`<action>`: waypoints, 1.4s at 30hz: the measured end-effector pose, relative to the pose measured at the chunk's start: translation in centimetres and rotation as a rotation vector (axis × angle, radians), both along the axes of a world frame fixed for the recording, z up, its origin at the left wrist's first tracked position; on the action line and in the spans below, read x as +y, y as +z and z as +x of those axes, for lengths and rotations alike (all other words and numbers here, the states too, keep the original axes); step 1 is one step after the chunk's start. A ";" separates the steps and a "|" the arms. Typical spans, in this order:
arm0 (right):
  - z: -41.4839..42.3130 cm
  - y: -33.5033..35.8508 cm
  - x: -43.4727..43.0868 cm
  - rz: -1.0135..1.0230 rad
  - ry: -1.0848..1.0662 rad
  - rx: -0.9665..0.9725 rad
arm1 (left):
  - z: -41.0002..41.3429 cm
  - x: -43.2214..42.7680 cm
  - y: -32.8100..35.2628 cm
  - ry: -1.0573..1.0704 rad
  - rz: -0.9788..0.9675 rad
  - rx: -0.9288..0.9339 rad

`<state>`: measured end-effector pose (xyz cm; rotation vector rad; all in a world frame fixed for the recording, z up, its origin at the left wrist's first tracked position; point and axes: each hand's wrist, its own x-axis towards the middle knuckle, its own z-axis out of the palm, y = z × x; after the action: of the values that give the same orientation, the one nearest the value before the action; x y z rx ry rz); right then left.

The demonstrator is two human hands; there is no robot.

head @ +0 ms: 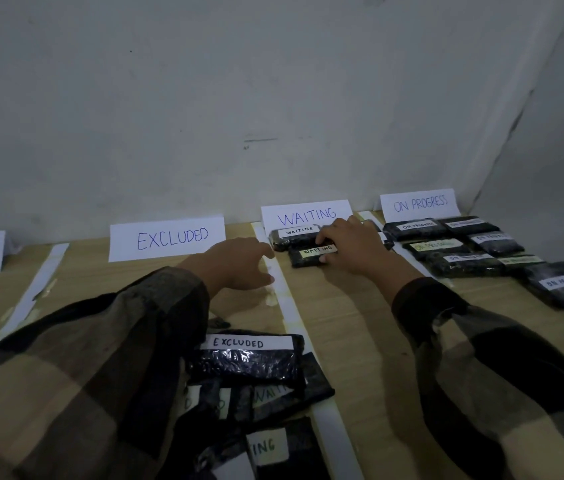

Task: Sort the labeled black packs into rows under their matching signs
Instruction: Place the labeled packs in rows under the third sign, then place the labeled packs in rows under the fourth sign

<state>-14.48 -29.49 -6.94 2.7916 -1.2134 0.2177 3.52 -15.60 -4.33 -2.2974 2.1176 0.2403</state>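
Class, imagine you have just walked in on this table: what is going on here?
A person is sorting labelled black packs on a wooden table. The right hand grips a WAITING pack lying in front of a second pack under the WAITING sign. The left hand holds nothing. Several packs lie under the ON PROGRESS sign, none under the EXCLUDED sign, and an unsorted pile waits nearest the person.
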 end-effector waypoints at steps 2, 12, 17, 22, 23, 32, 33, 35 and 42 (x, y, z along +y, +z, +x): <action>0.1 0.7 0.7 0.022 0.007 -0.057 | 0.1 0.5 0.5 0.002 -0.010 0.007; 1.8 3.2 6.3 0.171 0.097 -0.197 | 2.0 4.8 3.5 0.025 -0.103 0.016; 2.9 4.4 9.1 0.200 0.150 -0.216 | 3.9 7.9 5.0 0.076 -0.164 0.014; 4.7 4.8 12.2 0.211 0.205 -0.167 | 5.8 10.8 5.1 0.137 -0.183 0.021; 5.2 4.7 12.8 0.226 0.216 -0.161 | 6.1 11.3 5.0 0.145 -0.183 0.023; 10.3 0.9 16.2 0.515 0.063 -0.086 | 7.0 13.3 2.7 0.184 -0.162 0.081; 10.6 0.8 16.3 0.534 0.043 -0.088 | 7.1 13.4 2.5 0.184 -0.158 0.090; 11.1 0.8 16.4 0.560 0.029 -0.086 | 7.2 13.6 2.0 0.184 -0.143 0.107; 11.8 2.6 17.7 0.312 0.111 0.003 | 7.8 13.6 1.4 0.208 -0.167 0.135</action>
<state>-2.68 -11.84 -4.39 3.1271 -1.1849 0.0330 11.36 -2.05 -2.93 -2.6733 2.0270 0.2342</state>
